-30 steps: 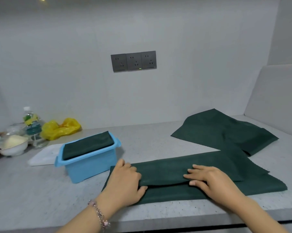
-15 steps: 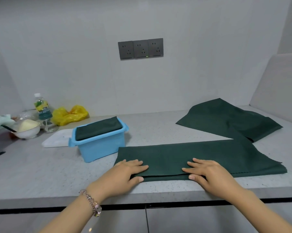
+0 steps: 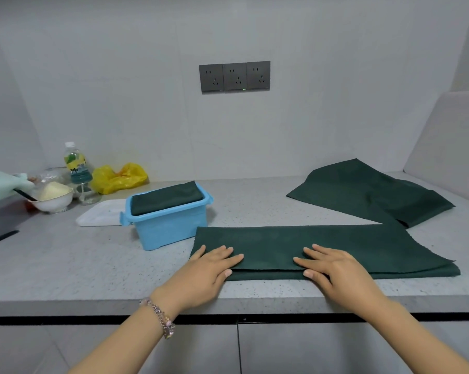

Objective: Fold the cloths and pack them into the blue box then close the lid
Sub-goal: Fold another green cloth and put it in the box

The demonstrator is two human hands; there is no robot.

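Observation:
A dark green cloth (image 3: 336, 247) lies folded into a long strip near the counter's front edge. My left hand (image 3: 211, 268) rests flat on its left end and my right hand (image 3: 333, 268) lies flat near its middle, fingers straight, thumbs at the front fold. The blue box (image 3: 171, 228) stands just left of the strip, lidless, with a folded green cloth (image 3: 166, 197) filling its top. Another green cloth (image 3: 371, 193) lies loosely spread at the back right. The white lid (image 3: 101, 215) lies flat behind the box on the left.
At the back left stand a water bottle (image 3: 75, 164), a yellow plastic bag (image 3: 120, 178) and a white bowl (image 3: 52, 198) with pale contents. A pale green object (image 3: 1, 184) pokes in from the left edge. Wall sockets (image 3: 234, 76) sit above the counter.
The top layer of the cloth has been drawn toward the front edge and flattened, making a neat strip. The view has pulled back and tilted so the counter's front edge shows.

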